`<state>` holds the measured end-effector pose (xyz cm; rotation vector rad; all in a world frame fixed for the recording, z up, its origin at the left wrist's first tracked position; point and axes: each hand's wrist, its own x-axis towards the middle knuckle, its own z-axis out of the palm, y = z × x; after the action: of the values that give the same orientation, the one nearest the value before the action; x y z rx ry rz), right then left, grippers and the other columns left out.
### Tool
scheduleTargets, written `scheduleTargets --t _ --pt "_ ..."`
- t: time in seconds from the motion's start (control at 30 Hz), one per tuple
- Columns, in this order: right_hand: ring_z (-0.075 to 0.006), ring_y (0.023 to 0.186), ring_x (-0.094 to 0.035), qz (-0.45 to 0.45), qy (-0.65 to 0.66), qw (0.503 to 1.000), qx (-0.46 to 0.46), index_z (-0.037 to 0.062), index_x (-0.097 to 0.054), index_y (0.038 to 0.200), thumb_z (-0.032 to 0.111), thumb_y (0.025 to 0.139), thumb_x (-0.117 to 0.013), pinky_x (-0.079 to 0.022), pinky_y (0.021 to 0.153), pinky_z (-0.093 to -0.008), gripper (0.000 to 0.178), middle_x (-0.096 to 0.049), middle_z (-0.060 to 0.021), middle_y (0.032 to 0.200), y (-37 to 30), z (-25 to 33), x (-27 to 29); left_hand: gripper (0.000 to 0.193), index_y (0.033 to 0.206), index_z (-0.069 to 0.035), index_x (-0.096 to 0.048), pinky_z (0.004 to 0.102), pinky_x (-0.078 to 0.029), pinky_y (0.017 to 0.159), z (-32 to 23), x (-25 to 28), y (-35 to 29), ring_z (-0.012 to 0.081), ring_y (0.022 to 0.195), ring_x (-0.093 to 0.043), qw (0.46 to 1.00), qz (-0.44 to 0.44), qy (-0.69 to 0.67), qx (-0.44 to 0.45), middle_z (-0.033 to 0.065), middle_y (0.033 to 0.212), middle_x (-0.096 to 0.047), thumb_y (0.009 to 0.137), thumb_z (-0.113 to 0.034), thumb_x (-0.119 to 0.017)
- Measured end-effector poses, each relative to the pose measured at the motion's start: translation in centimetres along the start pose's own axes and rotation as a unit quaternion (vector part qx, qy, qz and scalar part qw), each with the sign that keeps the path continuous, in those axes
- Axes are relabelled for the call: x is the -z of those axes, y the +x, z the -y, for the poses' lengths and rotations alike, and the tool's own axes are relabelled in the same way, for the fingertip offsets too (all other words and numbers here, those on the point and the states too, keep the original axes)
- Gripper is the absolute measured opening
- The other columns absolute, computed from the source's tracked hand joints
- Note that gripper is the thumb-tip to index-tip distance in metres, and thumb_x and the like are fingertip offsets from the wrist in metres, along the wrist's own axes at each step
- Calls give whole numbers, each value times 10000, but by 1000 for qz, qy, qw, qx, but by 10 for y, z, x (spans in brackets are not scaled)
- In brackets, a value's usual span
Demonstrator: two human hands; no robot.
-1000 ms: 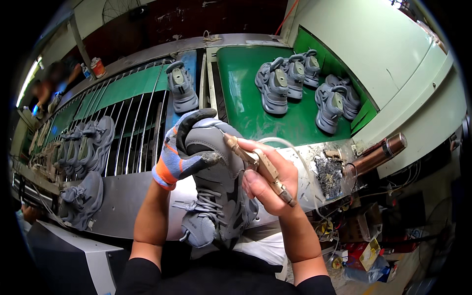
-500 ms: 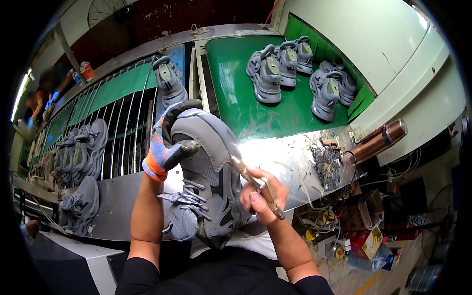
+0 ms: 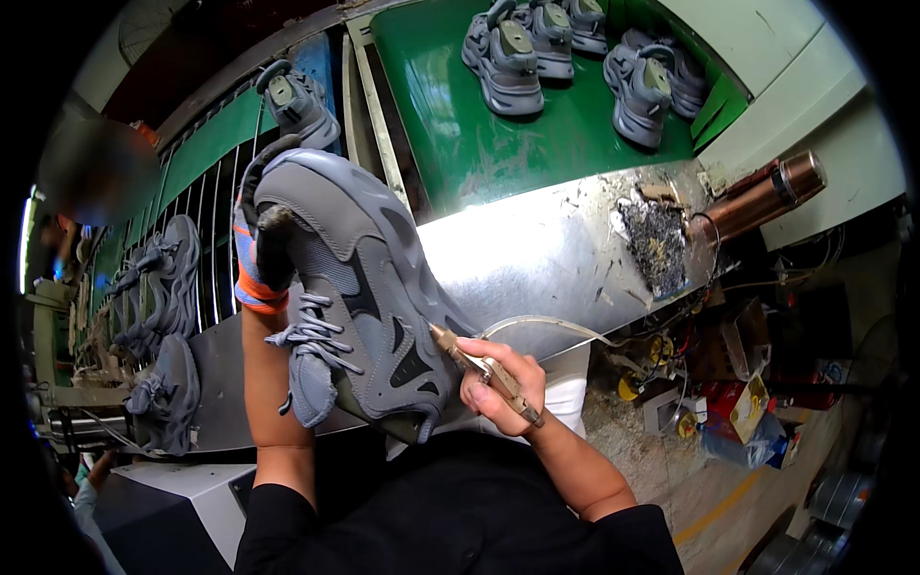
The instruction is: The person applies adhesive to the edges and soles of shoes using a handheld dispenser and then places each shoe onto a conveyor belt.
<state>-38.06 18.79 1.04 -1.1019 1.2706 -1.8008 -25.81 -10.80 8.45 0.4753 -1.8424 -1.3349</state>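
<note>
My left hand (image 3: 262,241), in a blue, orange and black work glove, is closed around the toe end of a grey lace-up sneaker (image 3: 331,218). The sneaker is tilted, its chunky sole turned to the right and its tongue and heel toward me. In my bare right hand (image 3: 506,379) is a bronze-coloured, pen-shaped metal tool (image 3: 514,395) with a lever on its side. The tool's tip points at the edge between the sneaker's upper and sole, close to it; whether it touches I cannot tell. A pale hose (image 3: 551,323) leads rightward from near my right hand.
Several grey sneakers (image 3: 505,67) stand on a green conveyor belt (image 3: 431,125) ahead. More sneakers (image 3: 168,287) sit on the metal bar rack at left. The bench (image 3: 537,249) holds dark residue (image 3: 654,244) beside a copper-coloured cylinder (image 3: 762,201). A person (image 3: 96,177) is at far left.
The sneaker and both hands have shifted lower-left in view, and the view itself has turned. The tool's tip has moved along the sole edge toward the heel. Both grips are kept.
</note>
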Motion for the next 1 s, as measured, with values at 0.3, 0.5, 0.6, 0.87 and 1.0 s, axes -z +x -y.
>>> scheduleTargets --t 0.3,0.5,0.6,0.87,1.0 --pt "-83 585 -529 -15 38 999 -28 -5 -563 1276 29 807 -591 -433 594 -227 471 -582 -25 697 -26 -9 -3 611 1300 -3 -517 331 -452 943 29 24 -37 196 1089 -575 996 -58 36 65 103 1190 -596 834 -378 -640" --pt "-72 576 -493 -25 77 995 -57 -3 -548 1293 39 821 -588 -413 581 -222 476 -561 -21 688 -34 -19 -4 536 1295 -5 -517 330 -463 922 39 48 -117 195 1070 -580 982 -94 73 145 99 1172 -598 886 -344 -594" --pt "-57 579 -485 -38 94 994 -49 4 -543 1302 43 831 -590 -407 578 -217 475 -551 -13 673 -26 -22 -10 500 1292 -6 -517 329 -469 911 41 64 -142 194 1061 -583 974 -106 99 174 97 1163 -599 912 -327 -570" --pt "-66 527 -488 -52 38 998 -27 5 -501 1311 51 845 -589 -393 524 -235 477 -551 -30 626 12 -37 -34 412 1280 -11 -520 333 -467 899 7 119 -247 192 1039 -581 881 28 401 249 88 1147 -596 988 -297 -471" --pt "-76 499 -475 -42 33 997 -60 5 -497 1309 60 845 -589 -388 516 -242 477 -522 -33 581 11 -41 -41 396 1283 -50 -521 319 -431 955 -17 89 -291 184 1070 -551 929 -127 73 340 41 1146 -592 1054 -322 -346"
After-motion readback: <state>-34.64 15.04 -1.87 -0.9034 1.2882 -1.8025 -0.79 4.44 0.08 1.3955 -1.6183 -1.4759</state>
